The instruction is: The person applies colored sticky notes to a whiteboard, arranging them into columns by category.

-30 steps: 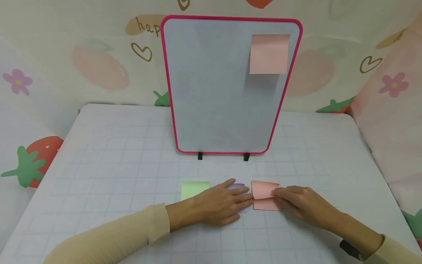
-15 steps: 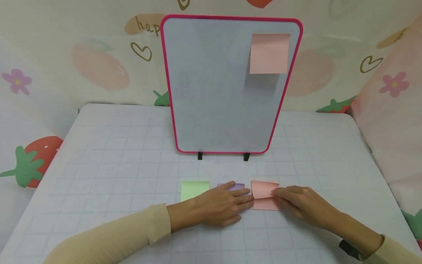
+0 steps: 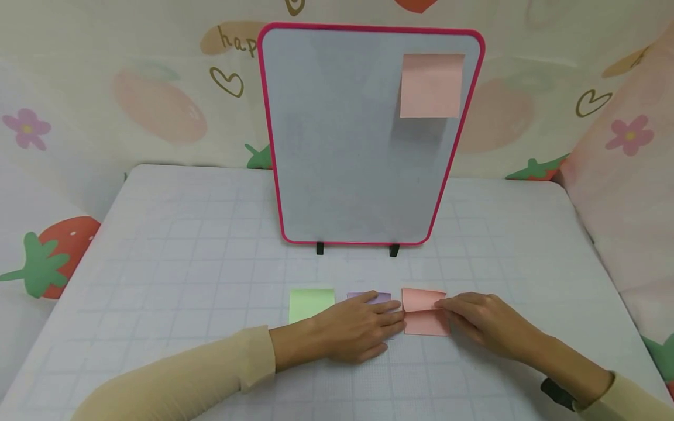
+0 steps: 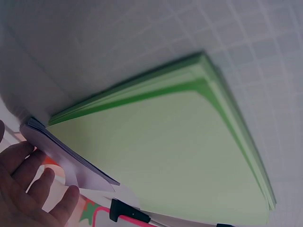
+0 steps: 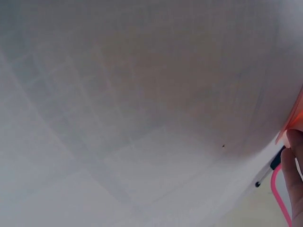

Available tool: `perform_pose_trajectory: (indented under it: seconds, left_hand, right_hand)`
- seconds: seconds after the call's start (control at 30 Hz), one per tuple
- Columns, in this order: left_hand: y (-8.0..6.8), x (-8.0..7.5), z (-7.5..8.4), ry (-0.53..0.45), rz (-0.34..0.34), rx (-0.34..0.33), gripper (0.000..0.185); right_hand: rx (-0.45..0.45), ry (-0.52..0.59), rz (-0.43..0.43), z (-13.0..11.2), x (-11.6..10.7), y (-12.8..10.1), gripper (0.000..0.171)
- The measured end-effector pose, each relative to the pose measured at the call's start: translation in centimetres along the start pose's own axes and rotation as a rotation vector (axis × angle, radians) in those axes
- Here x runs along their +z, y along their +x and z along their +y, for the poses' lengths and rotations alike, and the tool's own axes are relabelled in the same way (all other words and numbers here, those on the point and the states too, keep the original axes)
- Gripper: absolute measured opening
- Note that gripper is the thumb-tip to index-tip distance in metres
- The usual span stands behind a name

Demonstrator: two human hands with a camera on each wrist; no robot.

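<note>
On the gridded table (image 3: 158, 245), before the pink-framed whiteboard (image 3: 342, 146): green pad (image 3: 310, 303), purple pad (image 3: 375, 297), pink pad (image 3: 424, 318). One pink note (image 3: 432, 85) is already stuck at the board's upper right. The pink pad's top sheet is pinched and half peeled by the right hand (image 3: 481, 324); the pad's edge is pressed by the flat left hand (image 3: 355, 330). Detaching and sticking judged outstanding.

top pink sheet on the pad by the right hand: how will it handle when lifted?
Probably floppy: the top pink sheet already curls up off the pink pad where the right hand pinches it. Likely very light, being a single thin leaf. It may drag the pad, which would explain the left hand pressing beside it.
</note>
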State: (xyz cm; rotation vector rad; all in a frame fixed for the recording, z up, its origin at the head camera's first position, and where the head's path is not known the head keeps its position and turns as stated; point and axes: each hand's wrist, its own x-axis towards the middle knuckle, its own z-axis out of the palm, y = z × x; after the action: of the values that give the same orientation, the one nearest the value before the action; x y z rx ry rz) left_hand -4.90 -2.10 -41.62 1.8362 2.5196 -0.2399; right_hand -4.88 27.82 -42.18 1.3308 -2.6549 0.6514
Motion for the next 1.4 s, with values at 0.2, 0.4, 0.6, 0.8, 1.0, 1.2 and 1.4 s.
perform_pose_trajectory:
  seconds: [0.2,0.4,0.6,0.8,1.0,1.2,1.4]
  left_hand:
    - [0.0,0.1,0.0,-0.002,-0.001,-0.002,0.052]
    - [0.1,0.2,0.1,0.006,0.004,-0.006,0.052]
    - [0.2,0.0,0.2,0.0,-0.021,-0.012,0.053]
    - [0.2,0.0,0.1,-0.012,-0.032,-0.011,0.054]
    - [0.2,-0.1,0.2,-0.004,-0.025,-0.007,0.053]
    - [0.2,-0.1,0.2,0.008,-0.028,-0.006,0.053]
    - [0.2,-0.1,0.2,0.009,-0.036,-0.007,0.053]
  right_hand:
    - [0.007,-0.025,-0.006,0.1,-0.7,0.4,0.049]
    - [0.016,-0.043,0.017,0.3,-1.3,1.1,0.043]
    - [0.027,-0.03,0.029,0.5,-1.5,1.5,0.04]
    - [0.039,-0.031,0.045,0.6,-1.7,1.5,0.04]
    - [0.049,-0.036,0.041,0.7,-1.8,1.7,0.042]
    - [0.046,-0.044,0.061,0.7,-1.8,1.9,0.042]
    - [0.043,-0.056,0.101,0.7,-2.0,2.2,0.044]
